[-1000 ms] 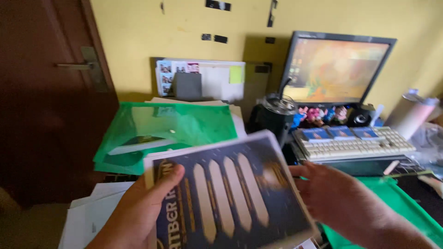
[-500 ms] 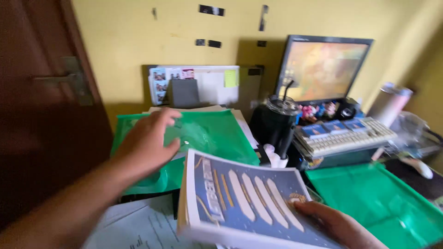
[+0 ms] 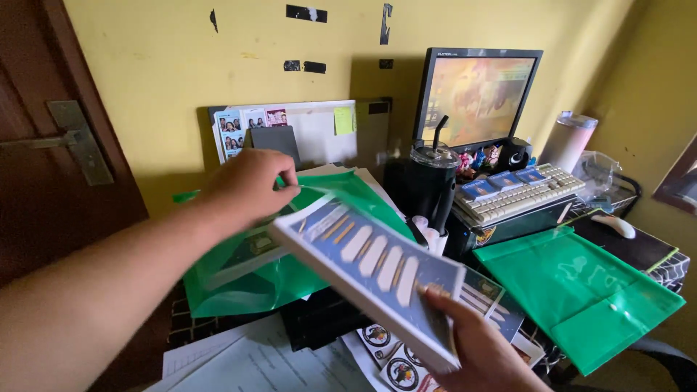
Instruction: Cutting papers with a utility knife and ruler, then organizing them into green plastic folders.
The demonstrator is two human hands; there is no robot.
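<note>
Left hand [image 3: 247, 187] has gone from hovering open over the green plastic folder [image 3: 290, 247] half a second ago to pinching its upper flap; the flap is now lifted off the stack. Book has tilted too, far corner now raised toward the left hand.

Left hand: fingers closed on the folder's top edge, arm reaching in from lower left. Right hand [image 3: 479, 348]: clamped on the near lower corner of the blue paperback book [image 3: 377, 272], thumb on the cover, fingers underneath. Hands are apart, book between them and low, overlapping the folder's right side in view.

Folder sits on a dark stack at tabletop centre, white papers [image 3: 254, 359] spilling out below it. Sticker sheets [image 3: 396, 363] lie under the book. Second green folder [image 3: 581, 290] lies flat to the right, well apart from the first. Behind: black tumbler with straw [image 3: 428, 181] just beside a beige keyboard [image 3: 519, 192], monitor [image 3: 475, 94] at the yellow wall, white tumbler [image 3: 570, 141] right of it, computer mouse [image 3: 613, 225] at far right. Board with photos and a sticky note [image 3: 305, 131] leans on the wall. Brown door [image 3: 51, 145] at left.
</note>
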